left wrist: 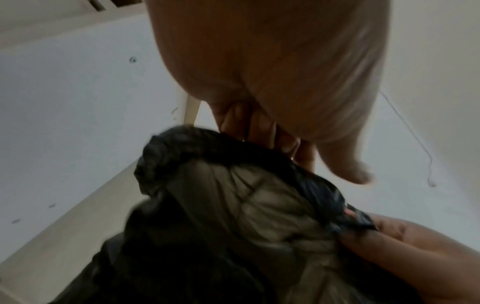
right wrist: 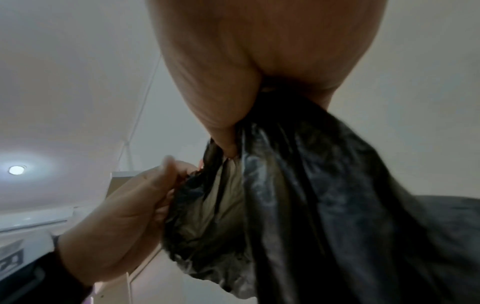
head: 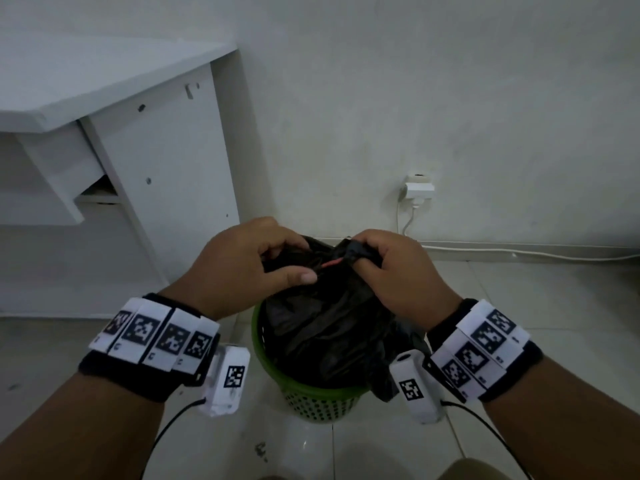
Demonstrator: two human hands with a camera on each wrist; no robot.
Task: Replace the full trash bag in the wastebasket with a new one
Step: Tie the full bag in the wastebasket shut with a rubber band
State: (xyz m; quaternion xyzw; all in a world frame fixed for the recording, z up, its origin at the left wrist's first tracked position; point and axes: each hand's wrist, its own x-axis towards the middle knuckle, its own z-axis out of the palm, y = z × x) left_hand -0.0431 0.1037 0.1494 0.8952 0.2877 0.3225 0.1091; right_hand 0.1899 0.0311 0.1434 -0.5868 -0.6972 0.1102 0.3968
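Observation:
A black trash bag (head: 325, 327) sits in a green perforated wastebasket (head: 311, 400) on the tiled floor. Its top is pulled up and gathered between both hands. My left hand (head: 277, 258) has its fingers curled over the bag's rim (left wrist: 213, 144), thumb stretched along the front. My right hand (head: 363, 258) grips a bunched part of the bag's top (right wrist: 272, 127) in a fist. A thin red strip (head: 330, 263) shows between the two hands. The bag's contents are hidden; pale shapes show through the film (left wrist: 259, 201).
A white desk (head: 104, 98) with a side panel stands at the left, close to the basket. The white wall is right behind. A plugged-in adapter (head: 417, 190) and its cable (head: 519, 252) run along the wall's base. Tiled floor (head: 554, 306) lies to the right.

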